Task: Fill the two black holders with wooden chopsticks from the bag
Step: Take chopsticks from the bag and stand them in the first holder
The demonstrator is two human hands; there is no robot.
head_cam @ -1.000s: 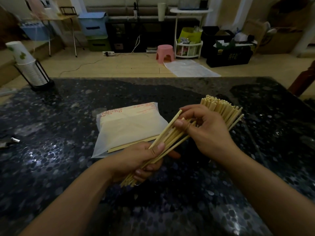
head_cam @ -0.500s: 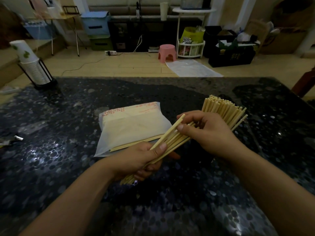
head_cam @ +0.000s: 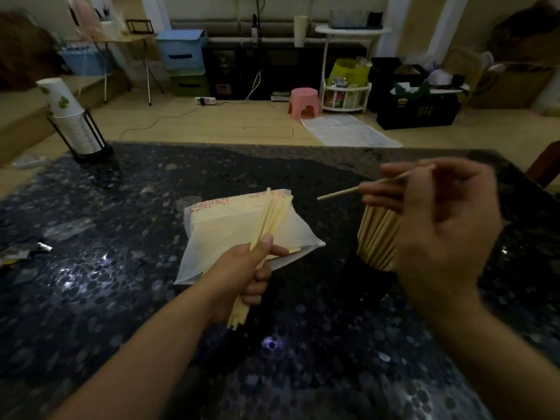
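Holding a small bundle of chopsticks (head_cam: 266,225) in a closed fist, the left hand (head_cam: 242,277) waited above the near edge of the bag (head_cam: 233,234), which lay flat on the dark speckled counter (head_cam: 121,268). The right hand (head_cam: 436,231), blurred and raised, pinched a single chopstick (head_cam: 342,193) between thumb and fingers, its free end pointing left. Just below that hand stood a black holder (head_cam: 368,278), already packed with upright chopsticks.

Judging by this, the step in hand was feeding sticks one at a time from the left bundle into that holder. The next move seemed to call for tipping the single stick upright and finding a gap among the crowded ends, which looked tight; a careless push might jam it or nudge the holder.

Much was hard to read. The right hand covered most of the holder's rim, so how full it was could not be told. The second holder was not visible anywhere. The bag was cloudy, so what remained inside stayed uncertain. A stack of paper cups (head_cam: 71,122) stood at the far left corner.
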